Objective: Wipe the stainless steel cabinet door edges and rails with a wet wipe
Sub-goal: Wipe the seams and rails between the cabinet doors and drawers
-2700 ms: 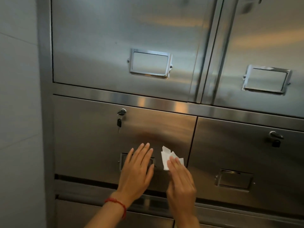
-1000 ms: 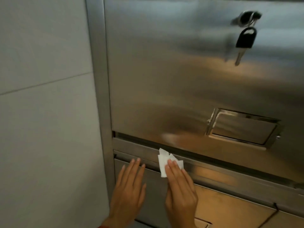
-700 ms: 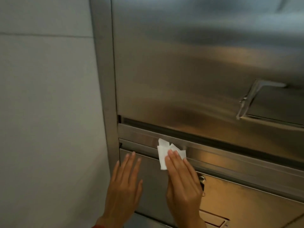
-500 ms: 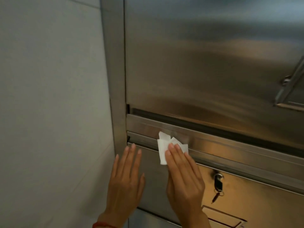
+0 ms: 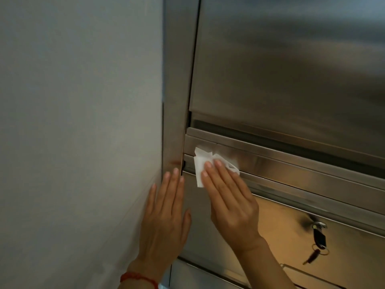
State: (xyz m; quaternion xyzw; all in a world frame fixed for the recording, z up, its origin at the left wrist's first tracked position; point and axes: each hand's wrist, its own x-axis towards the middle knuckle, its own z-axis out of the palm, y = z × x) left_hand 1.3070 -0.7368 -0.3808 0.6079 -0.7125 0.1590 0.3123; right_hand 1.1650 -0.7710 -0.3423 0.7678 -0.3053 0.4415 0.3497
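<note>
Right hand [image 5: 231, 197] flat, fingers straight, pressing wipe [image 5: 203, 163] on rail [image 5: 291, 163] at its left end | left hand [image 5: 166, 215] spread flat on frame [image 5: 177, 101] beside it | step: wiping rail | next, likely: steady-pressure sweep right along rail.

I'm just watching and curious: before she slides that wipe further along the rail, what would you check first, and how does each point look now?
1. Wet wipe under the fingers: ok, the right hand presses it flat with straight fingers.
2. Wipe on the rail: ok, it lies at the rail's left end, near the frame.
3. Left hand out of the path: ok, it rests flat, left of the wipe.
4. Path to the right free: ok, bare rail; the key hangs lower, on the door below.
5. Wipe still wet: cannot tell.
</note>
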